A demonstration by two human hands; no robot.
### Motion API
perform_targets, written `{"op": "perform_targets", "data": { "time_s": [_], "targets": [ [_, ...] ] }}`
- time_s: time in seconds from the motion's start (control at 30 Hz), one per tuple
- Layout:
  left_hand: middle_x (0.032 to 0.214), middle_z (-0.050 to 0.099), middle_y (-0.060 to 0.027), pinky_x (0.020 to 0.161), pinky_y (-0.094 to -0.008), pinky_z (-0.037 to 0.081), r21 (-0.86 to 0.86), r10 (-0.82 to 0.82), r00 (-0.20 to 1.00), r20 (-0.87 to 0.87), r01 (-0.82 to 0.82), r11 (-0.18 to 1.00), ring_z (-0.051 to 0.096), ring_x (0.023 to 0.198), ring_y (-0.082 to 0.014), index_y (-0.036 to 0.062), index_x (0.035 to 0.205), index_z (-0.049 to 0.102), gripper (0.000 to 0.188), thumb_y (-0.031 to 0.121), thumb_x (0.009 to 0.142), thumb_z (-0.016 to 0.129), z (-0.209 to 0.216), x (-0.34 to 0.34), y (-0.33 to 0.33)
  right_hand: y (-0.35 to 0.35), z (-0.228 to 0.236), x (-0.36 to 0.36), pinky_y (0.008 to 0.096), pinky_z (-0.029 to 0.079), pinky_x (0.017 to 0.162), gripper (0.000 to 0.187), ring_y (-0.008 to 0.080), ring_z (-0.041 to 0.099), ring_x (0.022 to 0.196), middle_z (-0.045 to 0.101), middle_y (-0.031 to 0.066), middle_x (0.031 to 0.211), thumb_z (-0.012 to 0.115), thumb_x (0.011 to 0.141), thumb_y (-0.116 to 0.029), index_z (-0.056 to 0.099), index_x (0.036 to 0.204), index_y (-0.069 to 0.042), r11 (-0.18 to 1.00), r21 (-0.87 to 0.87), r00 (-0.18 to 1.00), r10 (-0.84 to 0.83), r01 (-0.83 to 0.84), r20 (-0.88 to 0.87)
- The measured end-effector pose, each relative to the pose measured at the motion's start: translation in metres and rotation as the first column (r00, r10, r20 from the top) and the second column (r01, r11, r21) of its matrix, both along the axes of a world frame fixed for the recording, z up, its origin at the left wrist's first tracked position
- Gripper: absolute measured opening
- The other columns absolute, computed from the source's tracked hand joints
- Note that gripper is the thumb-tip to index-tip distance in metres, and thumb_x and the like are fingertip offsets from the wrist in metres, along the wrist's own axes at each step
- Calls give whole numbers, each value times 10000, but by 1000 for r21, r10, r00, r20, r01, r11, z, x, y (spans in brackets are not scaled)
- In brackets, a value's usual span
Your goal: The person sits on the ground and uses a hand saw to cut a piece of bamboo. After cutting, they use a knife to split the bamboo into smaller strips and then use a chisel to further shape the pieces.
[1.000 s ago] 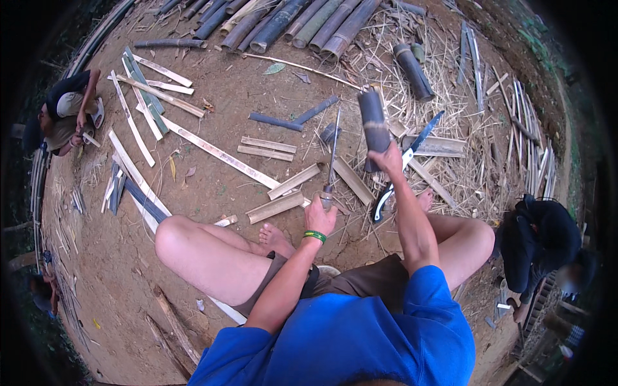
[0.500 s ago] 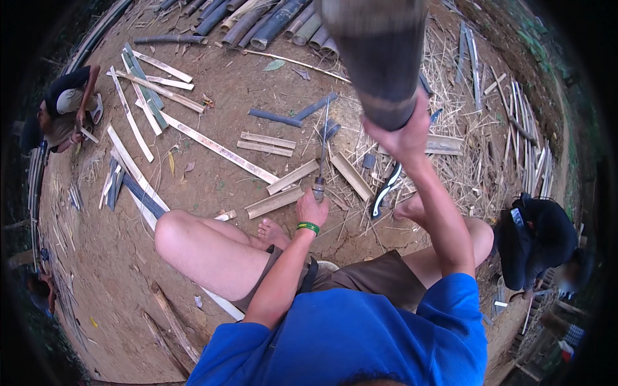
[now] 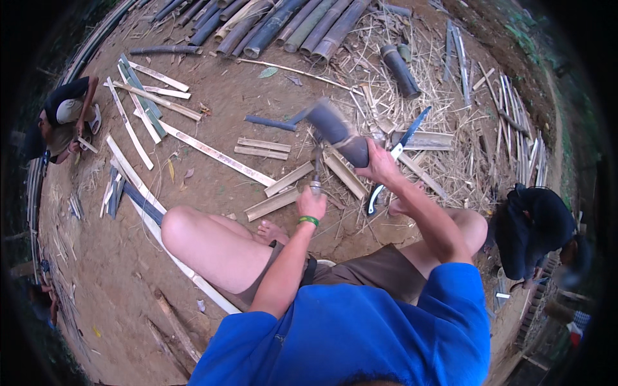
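My left hand [image 3: 311, 206] is closed around the handle of a knife [image 3: 315, 187], whose narrow blade points away from me. My right hand [image 3: 381, 164] grips the near end of a thick, dark bamboo section [image 3: 338, 135]. The section's far end is motion-blurred and lies over the blade, hiding its far part. Contact between them cannot be made out. Beside my right hand lies a saw [image 3: 412, 130] with a blue-looking blade and a black-and-white handle. Split bamboo pieces [image 3: 273, 204] rest on the ground close to my left hand.
Whole bamboo poles [image 3: 273, 32] are piled at the far side. Long split strips [image 3: 206, 149] lie to the left, and straw-like shavings [image 3: 431, 77] cover the far right ground. One person [image 3: 67, 109] crouches at the left, another [image 3: 534, 228] at the right.
My right hand has brought the bamboo section down from high in front of me to over the blade. The left hand stays nearly in place on the knife.
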State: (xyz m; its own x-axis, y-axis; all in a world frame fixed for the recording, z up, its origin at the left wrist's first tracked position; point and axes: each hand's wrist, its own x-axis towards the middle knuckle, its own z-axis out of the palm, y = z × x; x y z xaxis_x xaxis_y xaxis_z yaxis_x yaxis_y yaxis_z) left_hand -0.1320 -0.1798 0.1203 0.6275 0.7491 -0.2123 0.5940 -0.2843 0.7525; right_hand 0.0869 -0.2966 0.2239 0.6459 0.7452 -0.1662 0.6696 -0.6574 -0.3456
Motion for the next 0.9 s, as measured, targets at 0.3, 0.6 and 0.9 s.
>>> {"op": "perform_targets", "data": {
  "time_s": [0.3, 0.6, 0.9],
  "targets": [
    [895, 688, -271, 863, -562, 493, -12, -33, 996, -79, 32, 999, 641, 928, -485, 4, 955, 616, 360, 282, 777, 760, -26, 4, 5, 7, -22, 19, 485, 532, 945, 941, 450, 644, 1086, 613, 296, 1238, 850, 658, -322, 426, 1426, 20, 828, 516, 955, -290, 220, 58],
    [910, 697, -255, 822, -554, 509, -18, 59, 995, -81, -61, 998, 661, 915, -463, 24, 948, 632, 366, 307, 763, 771, -54, 5, 8, 7, -62, 18, 498, 525, 968, 995, 467, 637, 1095, 607, 299, 1243, 885, 688, -357, 358, 1459, -14, 912, 257, 943, -334, 320, 10],
    [965, 693, -257, 888, -474, 516, -120, -27, 990, -138, 10, 993, 664, 1025, -421, -1, 1051, 633, 351, 261, 840, 735, -62, 12, 16, 60, -48, -98, 464, 460, 1056, 983, 408, 608, 1245, 598, 354, 1316, 508, 898, -773, 623, 1260, 134, 953, -113, 643, -274, 280, -715]
  ]
}}
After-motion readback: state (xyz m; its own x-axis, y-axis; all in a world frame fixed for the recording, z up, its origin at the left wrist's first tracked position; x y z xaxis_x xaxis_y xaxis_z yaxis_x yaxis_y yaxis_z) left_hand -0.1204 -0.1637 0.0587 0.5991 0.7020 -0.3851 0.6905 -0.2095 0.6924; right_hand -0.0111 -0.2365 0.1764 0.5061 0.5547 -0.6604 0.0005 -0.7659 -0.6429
